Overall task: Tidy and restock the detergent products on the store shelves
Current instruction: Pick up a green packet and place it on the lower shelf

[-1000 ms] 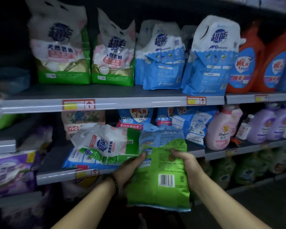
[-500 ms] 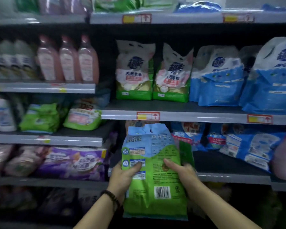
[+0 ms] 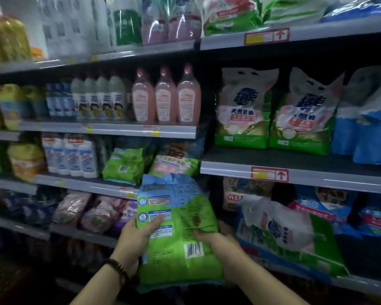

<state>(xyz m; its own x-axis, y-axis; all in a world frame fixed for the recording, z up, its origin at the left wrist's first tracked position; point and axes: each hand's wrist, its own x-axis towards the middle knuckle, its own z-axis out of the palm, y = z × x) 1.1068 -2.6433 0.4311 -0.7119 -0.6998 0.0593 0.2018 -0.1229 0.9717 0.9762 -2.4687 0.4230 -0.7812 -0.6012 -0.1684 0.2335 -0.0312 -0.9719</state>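
Detergent bag (image 3: pixel 178 249) is hanging upright before the front edge of a shelf (image 3: pixel 86 186), the left hand (image 3: pixel 138 238) gripping its left side with curled fingers, the right hand (image 3: pixel 220 243) gripping its right side

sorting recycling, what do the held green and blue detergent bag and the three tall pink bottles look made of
The green and blue detergent bag: seemingly thin printed plastic film, slight sheen; it creases and its top crumples. The three tall pink bottles: probably rigid translucent plastic, glossy, with highlights on the shoulders; glass is not excluded.
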